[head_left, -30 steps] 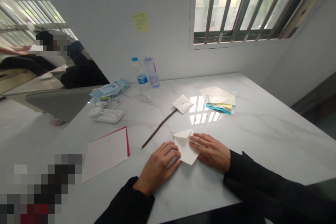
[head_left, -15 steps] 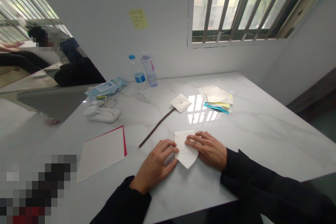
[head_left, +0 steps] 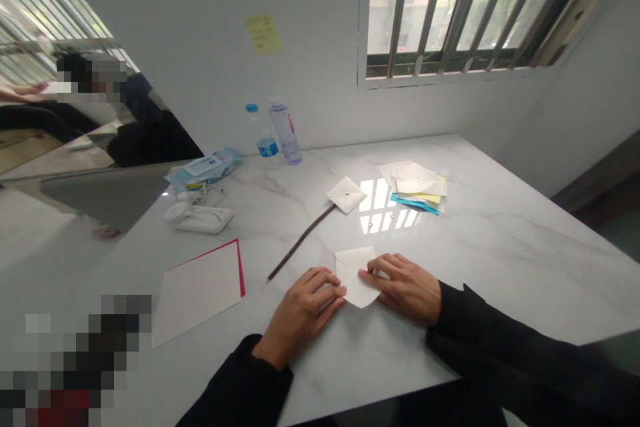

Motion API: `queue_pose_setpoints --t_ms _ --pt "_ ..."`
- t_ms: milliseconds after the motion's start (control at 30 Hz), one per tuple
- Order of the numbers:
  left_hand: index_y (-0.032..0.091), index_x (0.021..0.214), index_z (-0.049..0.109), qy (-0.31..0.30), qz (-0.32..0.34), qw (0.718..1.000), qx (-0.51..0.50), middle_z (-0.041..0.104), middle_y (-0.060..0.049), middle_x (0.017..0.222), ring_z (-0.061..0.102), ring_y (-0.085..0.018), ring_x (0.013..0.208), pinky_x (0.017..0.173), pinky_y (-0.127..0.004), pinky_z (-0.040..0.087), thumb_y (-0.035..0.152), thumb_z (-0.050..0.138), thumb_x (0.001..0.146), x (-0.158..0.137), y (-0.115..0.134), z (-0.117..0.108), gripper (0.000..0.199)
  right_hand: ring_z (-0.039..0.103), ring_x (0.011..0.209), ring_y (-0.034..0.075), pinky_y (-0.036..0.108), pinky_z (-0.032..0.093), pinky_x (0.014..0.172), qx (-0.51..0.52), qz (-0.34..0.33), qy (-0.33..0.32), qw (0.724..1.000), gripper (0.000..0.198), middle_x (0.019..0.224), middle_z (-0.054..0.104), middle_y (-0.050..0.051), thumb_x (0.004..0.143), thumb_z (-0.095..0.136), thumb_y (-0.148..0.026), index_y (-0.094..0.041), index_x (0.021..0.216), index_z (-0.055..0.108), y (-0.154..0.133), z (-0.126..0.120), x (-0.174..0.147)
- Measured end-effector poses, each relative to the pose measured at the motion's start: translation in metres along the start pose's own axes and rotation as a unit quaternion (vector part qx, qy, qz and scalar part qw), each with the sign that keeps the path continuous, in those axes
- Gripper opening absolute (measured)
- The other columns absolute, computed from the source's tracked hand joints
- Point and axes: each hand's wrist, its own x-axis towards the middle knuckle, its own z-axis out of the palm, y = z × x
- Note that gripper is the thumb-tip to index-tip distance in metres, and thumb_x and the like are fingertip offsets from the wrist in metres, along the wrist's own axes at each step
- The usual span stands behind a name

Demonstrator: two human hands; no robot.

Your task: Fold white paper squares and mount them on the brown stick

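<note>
A cream folded paper (head_left: pixel 354 278) lies on the table before me, its upper edge creased like an envelope flap and its bottom tip slightly raised. My left hand (head_left: pixel 310 307) has its thumb and fingertips closed together at the paper's left edge. On the right side, my right hand (head_left: pixel 403 287) grips the paper, index finger on top and the other fingers partly hidden. Just beyond the hands is a cream paper square (head_left: pixel 347 195) with a shiny dot at its centre. A thin brown stick (head_left: pixel 301 243) runs from it toward my left hand.
Stacked folded papers (head_left: pixel 419 183) lie at the back right. White sheets on a red one (head_left: pixel 200 287) are on the left. Behind them are a white device (head_left: pixel 200 219), a wipes pack (head_left: pixel 207 165) and two bottles (head_left: pixel 269 147) (head_left: pixel 287 137). A person (head_left: pixel 145 120) sits beyond the partition.
The paper's lower tip has been folded or lifted upward, so it looks shorter. My right hand has shifted slightly right, and my left fingers have closed up at the paper's edge.
</note>
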Motion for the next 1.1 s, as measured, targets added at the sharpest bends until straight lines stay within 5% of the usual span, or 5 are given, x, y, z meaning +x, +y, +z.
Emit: queue_pose_setpoints --t_ms 167,400,867,1100 --pt "0.024 0.121 0.071 -0.036 -0.032 0.998 -0.036 0.07 -0.009 0.121 0.062 -0.028 0.12 0.107 -0.045 0.057 0.01 0.075 0.088 0.004 0.002 -0.005 0.036 0.062 0.115 0.029 0.047 0.054 0.097 0.031 0.037 0.004 0.999 0.037 0.131 0.067 0.014 0.11 0.052 -0.026 -0.022 0.146 0.061 -0.002 -0.005 -0.002" --pt "0.023 0.106 0.072 0.002 -0.016 0.999 -0.045 0.072 -0.006 0.113 0.066 -0.023 0.112 0.099 -0.039 0.057 0.015 0.065 0.103 0.002 -0.006 0.003 0.011 0.066 0.112 0.028 0.046 0.058 0.095 0.033 0.012 0.055 0.998 0.033 0.127 0.071 0.014 0.11 0.053 -0.024 -0.022 0.139 0.067 0.003 0.002 -0.005" --pt "0.022 0.081 0.067 0.035 -0.093 0.994 -0.047 0.074 -0.004 0.1 0.069 -0.021 0.097 0.088 -0.035 0.055 0.026 0.066 0.103 0.008 0.003 0.007 0.022 0.073 0.098 0.021 0.035 0.065 0.086 0.139 0.005 0.171 0.975 0.009 0.102 0.077 0.008 0.105 0.066 -0.024 -0.021 0.102 0.074 0.006 0.007 -0.006" --pt "0.023 0.083 0.069 0.033 -0.097 0.993 -0.05 0.076 -0.003 0.101 0.071 -0.02 0.097 0.088 -0.033 0.056 0.027 0.066 0.103 0.008 0.001 0.004 0.021 0.072 0.101 0.022 0.036 0.065 0.087 0.135 0.0 0.172 0.976 0.01 0.104 0.077 0.009 0.105 0.066 -0.022 -0.022 0.108 0.075 0.011 0.004 -0.009"
